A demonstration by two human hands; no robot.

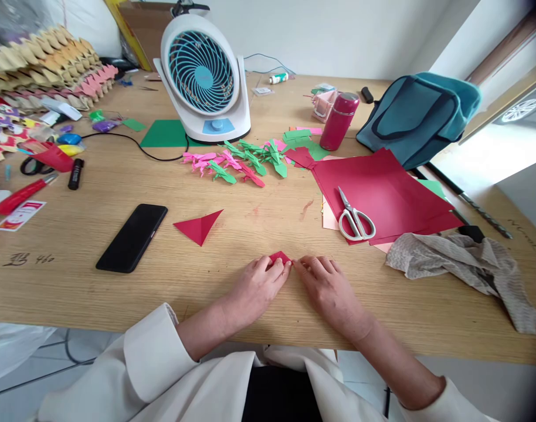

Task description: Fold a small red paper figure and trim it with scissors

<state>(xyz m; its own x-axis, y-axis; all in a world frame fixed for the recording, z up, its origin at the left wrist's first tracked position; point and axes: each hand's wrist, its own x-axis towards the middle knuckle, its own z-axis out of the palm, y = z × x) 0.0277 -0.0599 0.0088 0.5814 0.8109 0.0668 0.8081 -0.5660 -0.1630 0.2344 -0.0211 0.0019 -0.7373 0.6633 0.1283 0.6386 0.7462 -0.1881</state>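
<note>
A small folded piece of red paper (280, 256) lies on the table at the front middle, partly hidden under my fingers. My left hand (261, 285) presses on it from the left, fingers bent together over its near side. At its right corner my right hand (327, 287) pinches the paper's edge between thumb and forefinger. To the left rests a second red paper (200, 227), folded into a triangle. White-handled scissors (356, 220) lie on a stack of red paper sheets (395, 187) at the right.
Folded pink and green paper figures (250, 157) lie beyond my hands, before a white fan (202, 76). A black phone (132, 237) is at left. A red bottle (339, 121), a teal bag (421, 117) and a crumpled cloth (457, 258) stand or lie at right.
</note>
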